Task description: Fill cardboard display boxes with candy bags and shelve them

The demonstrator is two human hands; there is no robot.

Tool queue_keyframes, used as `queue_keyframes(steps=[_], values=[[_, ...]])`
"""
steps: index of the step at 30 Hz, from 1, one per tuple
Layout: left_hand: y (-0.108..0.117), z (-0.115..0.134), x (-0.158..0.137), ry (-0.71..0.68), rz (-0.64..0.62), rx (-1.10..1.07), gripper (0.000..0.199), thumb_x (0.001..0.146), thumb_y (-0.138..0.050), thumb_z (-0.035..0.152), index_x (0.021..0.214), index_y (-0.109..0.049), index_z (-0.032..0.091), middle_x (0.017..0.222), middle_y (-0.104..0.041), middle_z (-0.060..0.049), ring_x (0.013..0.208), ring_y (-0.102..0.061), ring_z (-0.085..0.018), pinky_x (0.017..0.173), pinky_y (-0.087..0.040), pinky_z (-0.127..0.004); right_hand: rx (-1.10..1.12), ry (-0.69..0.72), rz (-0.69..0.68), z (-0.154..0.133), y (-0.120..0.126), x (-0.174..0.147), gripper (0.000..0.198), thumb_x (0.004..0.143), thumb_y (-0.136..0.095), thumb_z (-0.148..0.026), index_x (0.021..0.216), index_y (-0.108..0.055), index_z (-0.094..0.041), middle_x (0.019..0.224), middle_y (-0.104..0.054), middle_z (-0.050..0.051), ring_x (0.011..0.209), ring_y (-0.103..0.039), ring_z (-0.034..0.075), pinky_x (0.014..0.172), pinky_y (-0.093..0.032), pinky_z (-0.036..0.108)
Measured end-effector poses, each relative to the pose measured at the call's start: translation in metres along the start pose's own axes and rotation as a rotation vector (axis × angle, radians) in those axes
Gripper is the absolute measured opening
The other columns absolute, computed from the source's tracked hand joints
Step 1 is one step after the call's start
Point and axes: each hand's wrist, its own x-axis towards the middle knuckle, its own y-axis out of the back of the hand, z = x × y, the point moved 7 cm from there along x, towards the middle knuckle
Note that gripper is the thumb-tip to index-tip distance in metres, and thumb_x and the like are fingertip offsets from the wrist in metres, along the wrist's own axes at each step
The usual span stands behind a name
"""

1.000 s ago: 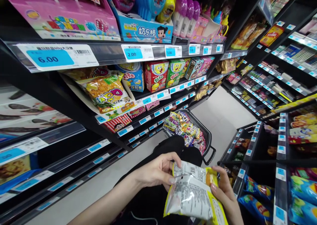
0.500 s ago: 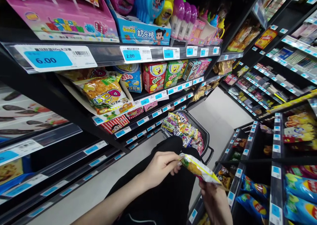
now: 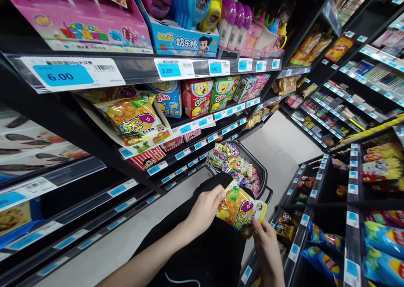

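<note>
Between my two hands is a yellow snack bag (image 3: 238, 207) with purple lettering, its printed front turned up toward me. My left hand (image 3: 206, 207) pinches the bag's left edge. The right hand (image 3: 265, 234) grips its lower right corner, thumb on the front. Similar yellow bags (image 3: 131, 116) lie in an open carton on the shelf to the left. Beyond my knees, a black basket (image 3: 264, 169) on the floor holds a heap of small colourful packets (image 3: 236, 163), partly hidden by my leg and the held bag.
Shelves with price tags (image 3: 203, 120) run along the left, carrying snack boxes (image 3: 197, 97) and toy candy (image 3: 194, 5). Close on the right stands a low rack with blue chip bags (image 3: 325, 257). Pale floor (image 3: 274, 139) lies between the shelves.
The snack bag has turned from edge-on to face up toward me. My right hand has rotated with it and shifted slightly; the left still holds its edge.
</note>
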Motion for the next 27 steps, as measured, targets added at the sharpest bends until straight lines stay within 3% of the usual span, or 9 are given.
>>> queue_keyframes(steps=[3, 5, 10, 13, 17, 21, 24, 27], values=[[0.001, -0.008, 0.0, 0.032, 0.112, -0.033, 0.029, 0.094, -0.036, 0.033, 0.068, -0.041, 0.021, 0.057, -0.04, 0.006, 0.052, -0.04, -0.012, 0.054, -0.028, -0.025, 0.055, 0.044, -0.008, 0.005, -0.009, -0.001, 0.035, 0.07, -0.076, -0.043, 0.095, -0.074, -0.019, 0.085, -0.074, 0.005, 0.081, -0.066, 0.023, 0.075, -0.052, 0.033], [0.0, -0.017, 0.003, 0.045, 0.155, -0.105, 0.028, 0.092, -0.039, 0.035, 0.068, -0.043, 0.021, 0.058, -0.042, 0.005, 0.053, -0.041, -0.012, 0.054, -0.029, -0.024, 0.058, 0.069, -0.01, 0.006, -0.012, 0.001, 0.034, 0.069, -0.078, -0.04, 0.095, -0.074, -0.018, 0.087, -0.075, 0.006, 0.083, -0.067, 0.024, 0.077, -0.052, 0.035], [-0.013, -0.045, 0.014, 0.075, 0.07, -0.215, 0.041, 0.085, -0.047, 0.052, 0.061, -0.047, 0.019, 0.053, -0.043, 0.004, 0.051, -0.042, -0.012, 0.049, -0.032, -0.022, 0.049, 0.077, 0.012, 0.012, -0.011, 0.014, 0.034, 0.066, -0.08, -0.04, 0.087, -0.074, -0.014, 0.077, -0.075, 0.005, 0.071, -0.068, 0.023, 0.071, -0.053, 0.035], [-0.016, -0.052, 0.011, 0.076, 0.051, -0.223, 0.049, 0.082, -0.045, 0.06, 0.058, -0.05, 0.017, 0.051, -0.045, 0.003, 0.05, -0.043, -0.013, 0.049, -0.033, -0.023, 0.063, 0.089, -0.006, 0.014, -0.018, 0.014, 0.036, 0.066, -0.08, -0.042, 0.088, -0.073, -0.014, 0.081, -0.076, 0.007, 0.07, -0.069, 0.024, 0.068, -0.054, 0.035], [-0.007, -0.045, -0.01, 0.063, 0.129, -0.184, 0.049, 0.087, -0.038, 0.057, 0.059, -0.048, 0.018, 0.052, -0.043, 0.003, 0.052, -0.04, -0.013, 0.051, -0.031, -0.024, 0.097, 0.123, -0.053, 0.01, -0.032, -0.005, 0.039, 0.066, -0.079, -0.043, 0.092, -0.072, -0.015, 0.086, -0.076, 0.009, 0.075, -0.07, 0.025, 0.068, -0.054, 0.034], [0.012, -0.022, -0.038, 0.003, 0.201, -0.125, 0.046, 0.089, -0.041, 0.05, 0.056, -0.041, 0.018, 0.054, -0.039, 0.003, 0.053, -0.036, -0.012, 0.052, -0.027, -0.024, 0.161, 0.159, -0.093, 0.001, -0.035, -0.035, 0.037, 0.068, -0.079, -0.041, 0.095, -0.072, -0.017, 0.089, -0.076, 0.009, 0.078, -0.07, 0.025, 0.067, -0.055, 0.033], [0.02, -0.004, -0.059, -0.08, 0.155, -0.107, 0.048, 0.089, -0.043, 0.05, 0.055, -0.04, 0.017, 0.055, -0.039, 0.003, 0.054, -0.035, -0.011, 0.052, -0.028, -0.024, 0.215, 0.157, -0.129, -0.004, -0.029, -0.047, 0.037, 0.068, -0.08, -0.037, 0.099, -0.071, -0.019, 0.091, -0.076, 0.008, 0.081, -0.07, 0.025, 0.066, -0.056, 0.033], [0.01, -0.003, -0.07, -0.089, 0.047, -0.232, 0.047, 0.087, -0.047, 0.056, 0.061, -0.051, 0.016, 0.06, -0.049, 0.0, 0.057, -0.044, -0.013, 0.055, -0.036, -0.023, 0.223, 0.134, -0.19, -0.006, -0.025, -0.035, 0.046, 0.066, -0.081, -0.038, 0.107, -0.069, -0.021, 0.093, -0.076, 0.008, 0.079, -0.071, 0.026, 0.065, -0.057, 0.034]])
